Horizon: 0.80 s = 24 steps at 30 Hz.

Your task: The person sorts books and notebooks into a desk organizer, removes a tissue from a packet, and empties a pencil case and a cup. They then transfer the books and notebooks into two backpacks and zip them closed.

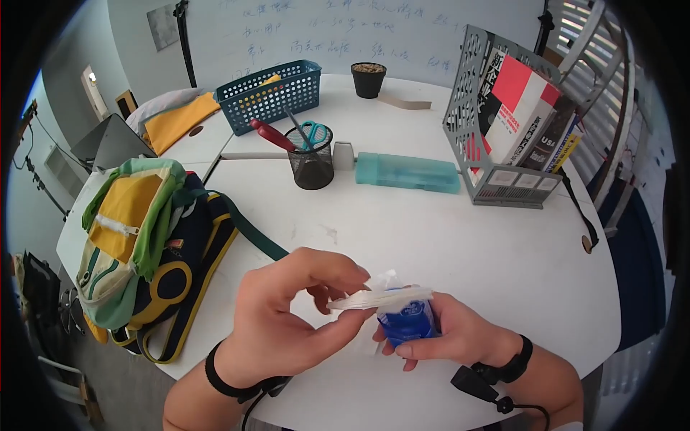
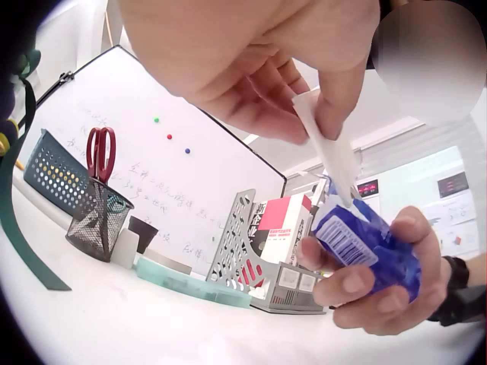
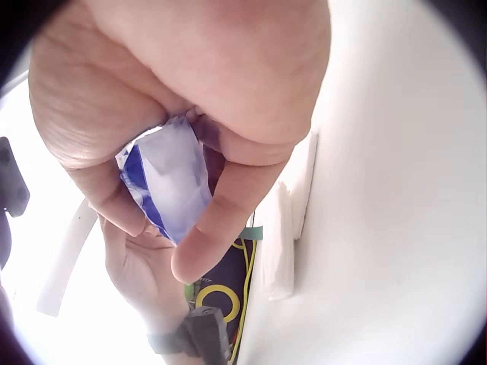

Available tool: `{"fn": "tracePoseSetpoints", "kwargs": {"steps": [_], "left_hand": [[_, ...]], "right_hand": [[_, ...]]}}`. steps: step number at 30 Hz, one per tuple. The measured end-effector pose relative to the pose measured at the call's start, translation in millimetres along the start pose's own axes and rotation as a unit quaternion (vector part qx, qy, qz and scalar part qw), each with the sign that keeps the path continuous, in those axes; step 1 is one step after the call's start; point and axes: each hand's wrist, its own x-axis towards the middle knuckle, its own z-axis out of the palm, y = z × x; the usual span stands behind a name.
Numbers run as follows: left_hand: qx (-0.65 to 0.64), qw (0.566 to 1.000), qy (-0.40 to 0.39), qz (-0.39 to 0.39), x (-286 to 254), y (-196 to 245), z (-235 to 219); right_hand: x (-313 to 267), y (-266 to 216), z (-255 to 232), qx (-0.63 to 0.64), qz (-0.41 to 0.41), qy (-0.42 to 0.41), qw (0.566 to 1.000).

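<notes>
My left hand [image 1: 284, 316] pinches a folded white tissue [image 1: 352, 300] between thumb and fingers. The tissue reaches over the open top of a blue pocket tissue pack [image 1: 408, 325]. My right hand [image 1: 463, 334] grips that pack from the side, thumb on its front, above the table's near part. In the left wrist view, the tissue [image 2: 331, 144] runs down to the mouth of the pack, where a barcode label [image 2: 346, 239] shows. Under the hands, the right wrist view has white folded pieces [image 3: 279, 255] that look like tissues on the table.
A green, yellow and navy backpack [image 1: 126, 230] lies at the left, its strap trailing toward my left hand. Behind the hands stand a mesh pen cup [image 1: 311, 169] with scissors, a teal case [image 1: 407, 172] and a grey book rack [image 1: 510, 188]. Farther back are a perforated basket [image 1: 269, 100] and a small pot [image 1: 369, 82].
</notes>
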Motion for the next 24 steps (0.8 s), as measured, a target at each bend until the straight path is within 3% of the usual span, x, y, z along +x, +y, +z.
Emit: {"fn": "tracePoseSetpoints", "kwargs": {"steps": [7,10,12,16,18,21,24], "left_hand": [[0.0,0.996,-0.073,-0.059,1,1,-4],[0.029,0.994,-0.099,-0.025,4,2,-6],[0.056,0.992,-0.117,-0.006,5,1,-7],[0.099,0.988,-0.115,0.014,6,-2,-7],[0.102,0.989,-0.108,0.005,6,-1,-8],[0.13,0.984,-0.121,-0.001,6,3,-6],[0.13,0.982,-0.131,-0.036,7,6,-4]], "right_hand": [[-2,17,14,0.03,-0.058,0.052,0.997],[-2,28,13,-0.02,-0.116,0.059,0.991],[-1,32,17,-0.118,-0.19,0.113,0.968],[-4,28,17,-0.129,-0.181,0.11,0.969],[-3,27,16,-0.055,-0.111,0.116,0.985],[2,37,14,-0.097,-0.181,0.125,0.971],[1,36,16,-0.056,-0.176,0.119,0.976]]}}
